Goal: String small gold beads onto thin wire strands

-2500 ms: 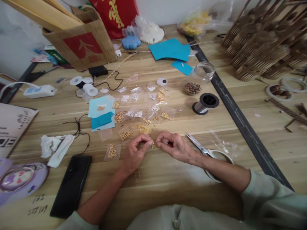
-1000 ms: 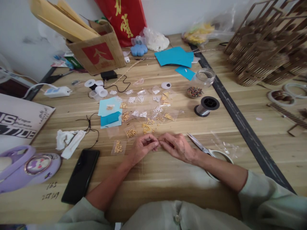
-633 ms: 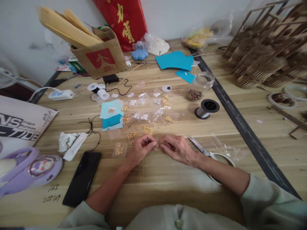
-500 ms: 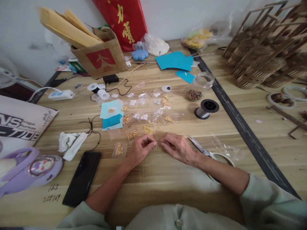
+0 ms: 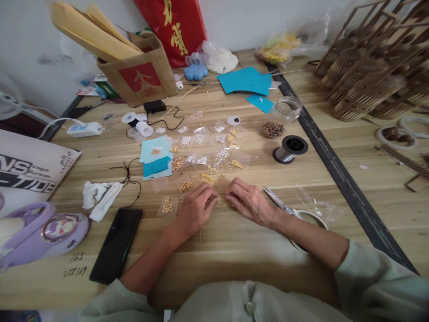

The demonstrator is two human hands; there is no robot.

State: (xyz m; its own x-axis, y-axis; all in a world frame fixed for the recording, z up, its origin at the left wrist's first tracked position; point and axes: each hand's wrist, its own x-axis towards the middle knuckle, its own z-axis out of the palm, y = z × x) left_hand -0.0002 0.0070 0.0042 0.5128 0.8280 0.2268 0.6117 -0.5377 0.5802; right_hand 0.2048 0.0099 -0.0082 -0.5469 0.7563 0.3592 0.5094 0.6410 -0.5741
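Observation:
My left hand (image 5: pixel 196 209) and my right hand (image 5: pixel 248 202) lie knuckles-up on the wooden table (image 5: pixel 234 250), fingertips curled down and almost touching. Between them sits a small clear bag of gold pieces (image 5: pixel 221 204), and both hands pinch its edges. Several more small clear packets of gold and silver findings (image 5: pixel 204 154) are spread just beyond my fingers. Another packet of gold pieces (image 5: pixel 167 205) lies left of my left hand.
Scissors (image 5: pixel 278 204) lie beside my right wrist. A wire spool (image 5: pixel 290 149) and a bead jar (image 5: pixel 280 119) stand at the right. A black phone (image 5: pixel 115 244), tissue (image 5: pixel 98 199) and a purple case (image 5: pixel 43 235) are at the left; a cardboard box (image 5: pixel 140 78) stands behind.
Both hands have lowered from a raised fingertip pinch to lie flatter on the table over the small bag. The camera view has shifted slightly.

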